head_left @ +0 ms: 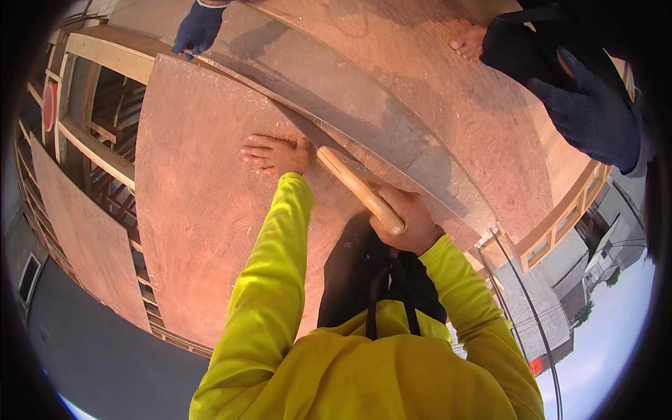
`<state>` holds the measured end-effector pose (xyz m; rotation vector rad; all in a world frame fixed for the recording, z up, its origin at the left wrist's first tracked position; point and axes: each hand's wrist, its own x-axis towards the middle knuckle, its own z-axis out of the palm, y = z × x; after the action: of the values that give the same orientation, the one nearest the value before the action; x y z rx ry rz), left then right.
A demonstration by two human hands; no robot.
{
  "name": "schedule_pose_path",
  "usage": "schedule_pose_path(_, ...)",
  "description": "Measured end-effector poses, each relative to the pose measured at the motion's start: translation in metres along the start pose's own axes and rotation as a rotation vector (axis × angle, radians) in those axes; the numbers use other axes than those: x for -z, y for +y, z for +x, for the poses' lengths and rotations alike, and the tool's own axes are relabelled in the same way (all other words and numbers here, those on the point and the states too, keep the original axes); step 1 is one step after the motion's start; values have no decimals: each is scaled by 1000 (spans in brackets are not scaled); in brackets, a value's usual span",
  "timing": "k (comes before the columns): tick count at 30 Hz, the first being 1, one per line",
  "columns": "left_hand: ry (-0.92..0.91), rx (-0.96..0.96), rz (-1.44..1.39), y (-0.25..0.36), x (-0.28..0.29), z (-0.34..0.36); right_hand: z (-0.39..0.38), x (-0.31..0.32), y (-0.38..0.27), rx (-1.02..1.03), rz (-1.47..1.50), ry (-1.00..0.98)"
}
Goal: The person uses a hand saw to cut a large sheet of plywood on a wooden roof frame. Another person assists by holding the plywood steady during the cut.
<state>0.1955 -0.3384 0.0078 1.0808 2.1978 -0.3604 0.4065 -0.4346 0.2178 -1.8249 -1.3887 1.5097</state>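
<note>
My left hand (281, 154) lies flat on a reddish plywood sheet (192, 196), fingers spread and pointing left. My right hand (411, 220) is wrapped round the pale wooden handle (350, 183) of a handsaw. The saw's dark blade (297, 122) runs away from me up and to the left, along the sheet's right-hand edge; whether its teeth sit in the wood I cannot tell. At the sheet's far corner a co-worker's dark-gloved hand (198, 29) touches the edge.
Wooden framing (98, 143) with open gaps shows at left, beside another plywood panel (87, 234). Further plywood (448, 91) spreads beyond the saw. At right are another dark-gloved hand (591, 115) and a bare foot (469, 43). Cables (528, 301) hang past the platform's right edge, with buildings below.
</note>
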Motion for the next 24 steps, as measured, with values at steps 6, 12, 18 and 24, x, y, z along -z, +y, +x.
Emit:
schedule_pose_path(6, 24, 57, 102, -33, -6, -1, -109, 56, -25, 203, -9, 46)
schedule_pose_path(12, 65, 3, 36, -1, -7, 11, -48, 29, 25, 133, 44, -47)
schedule_pose_path(18, 114, 10, 55, -19, -2, 24, -86, 49, 25, 234, 43, -9)
schedule_pose_path(24, 101, -21, 52, -11, 0, 15, -88, 56, 37, 151, 55, -49)
